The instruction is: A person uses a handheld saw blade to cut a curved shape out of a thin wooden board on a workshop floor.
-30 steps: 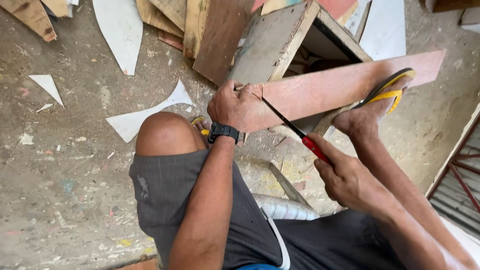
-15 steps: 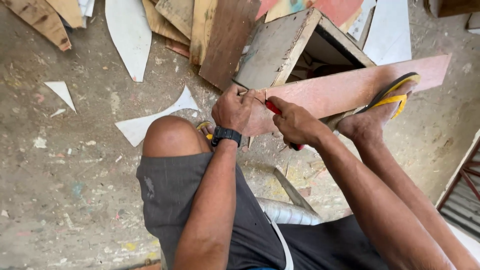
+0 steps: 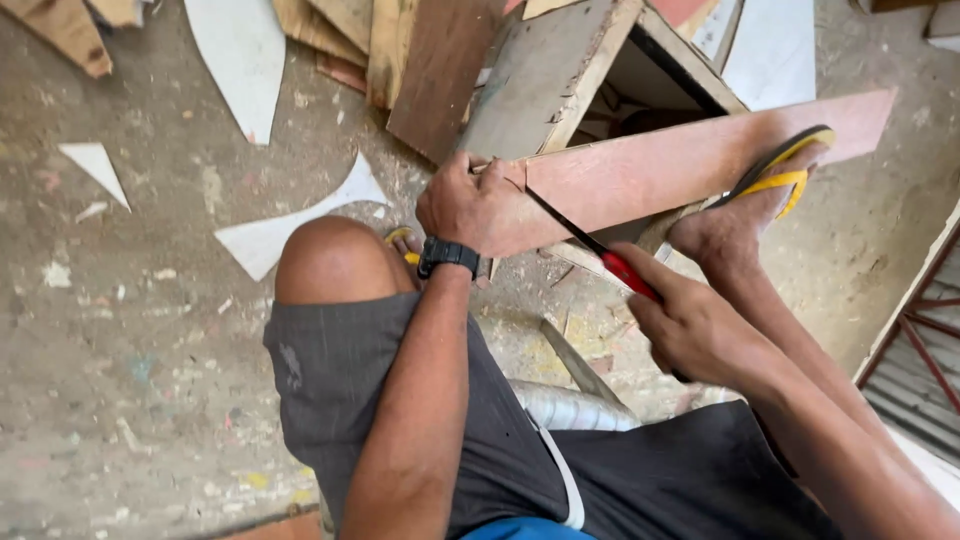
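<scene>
L hand [image 3: 468, 205] pins board [image 3: 690, 160], R hand [image 3: 690, 330] grips saw [image 3: 600, 255]

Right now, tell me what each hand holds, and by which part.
Right hand grips the narrow-bladed saw by its red handle. Left hand presses on the long reddish wooden board at its cut end.

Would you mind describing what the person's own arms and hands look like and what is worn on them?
Both arms are bare, with no sleeves in view and no gloves. The left hand has a black wristwatch with a dark band strapped at the wrist. The right hand wears nothing: no watch, band or ring shows on it.
</scene>
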